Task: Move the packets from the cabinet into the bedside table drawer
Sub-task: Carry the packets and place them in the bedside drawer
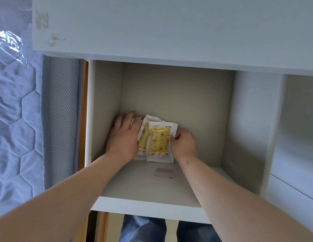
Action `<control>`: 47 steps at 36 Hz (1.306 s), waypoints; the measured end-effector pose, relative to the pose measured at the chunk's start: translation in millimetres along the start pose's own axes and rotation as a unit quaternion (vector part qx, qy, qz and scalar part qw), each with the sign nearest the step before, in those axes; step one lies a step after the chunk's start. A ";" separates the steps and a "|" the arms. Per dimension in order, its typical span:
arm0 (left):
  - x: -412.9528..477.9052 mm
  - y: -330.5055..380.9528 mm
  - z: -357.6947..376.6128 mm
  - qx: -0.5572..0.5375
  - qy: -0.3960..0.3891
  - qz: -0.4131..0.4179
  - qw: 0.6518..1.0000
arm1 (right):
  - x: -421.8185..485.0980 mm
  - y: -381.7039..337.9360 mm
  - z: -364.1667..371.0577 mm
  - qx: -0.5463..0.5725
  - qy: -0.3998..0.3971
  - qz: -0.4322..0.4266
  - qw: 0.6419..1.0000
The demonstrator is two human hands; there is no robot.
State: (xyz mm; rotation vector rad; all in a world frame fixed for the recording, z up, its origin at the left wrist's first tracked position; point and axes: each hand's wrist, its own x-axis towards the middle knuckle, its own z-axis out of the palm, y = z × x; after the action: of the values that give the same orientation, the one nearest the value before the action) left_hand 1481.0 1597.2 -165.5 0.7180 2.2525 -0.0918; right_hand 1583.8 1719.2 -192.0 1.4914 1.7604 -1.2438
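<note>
Inside an open white cabinet compartment, a small stack of clear packets with yellow patterned contents lies on the shelf floor. The top packet overlaps a second packet beneath it. My left hand lies flat over the left side of the stack, fingers stretched toward the back wall. My right hand pinches the right edge of the top packet with curled fingers. The bedside table drawer is not in view.
A small grey label lies on the shelf floor in front of the packets. A quilted blue mattress wrapped in plastic stands left of the cabinet. Another compartment opens on the right. My jeans show below the shelf edge.
</note>
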 end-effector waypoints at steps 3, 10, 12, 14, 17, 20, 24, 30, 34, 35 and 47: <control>0.4 3.2 2.6 -0.022 -0.012 -0.009 1.000 | 0.0 1.8 -3.6 -0.002 0.001 -0.005 1.000; 10.8 9.4 -7.8 -0.016 0.042 0.006 0.999 | -0.5 1.6 -6.2 0.038 -0.008 0.008 0.999; 16.2 13.3 -7.4 -0.024 0.030 0.049 0.998 | 1.7 2.7 -6.5 0.030 -0.004 0.010 0.999; 21.5 15.8 -4.4 -0.013 0.006 0.078 0.997 | 3.3 4.2 -7.2 0.022 -0.002 0.014 1.000; 25.4 15.4 3.2 -0.036 0.015 0.081 0.996 | 2.3 6.0 -9.0 0.013 0.001 0.014 1.000; 22.1 15.7 9.3 -0.067 0.035 0.065 0.995 | -0.1 7.1 -9.1 0.011 0.000 0.005 1.000; 17.1 15.0 7.4 -0.044 0.062 0.027 0.997 | -3.8 3.1 -1.9 0.022 -0.021 -0.009 0.999; 17.1 10.6 2.6 -0.017 0.055 0.020 0.998 | -4.3 -1.7 5.6 0.035 -0.038 -0.001 0.999; 17.4 7.3 0.9 0.008 0.065 0.024 0.998 | -5.6 0.3 4.1 0.031 -0.044 0.007 0.999; 17.5 6.2 0.4 0.012 0.064 0.019 0.998 | -7.1 0.5 2.8 0.025 -0.049 0.008 0.998; -11.3 18.6 -30.0 -0.070 0.033 -0.004 0.997 | -38.5 -10.5 -18.8 0.014 -0.064 -0.005 0.998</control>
State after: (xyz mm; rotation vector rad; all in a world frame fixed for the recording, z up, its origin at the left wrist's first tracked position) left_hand 1477.6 1615.7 -133.6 0.6455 2.2995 0.0855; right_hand 1587.2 1717.6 -148.1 1.3878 1.6751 -1.3425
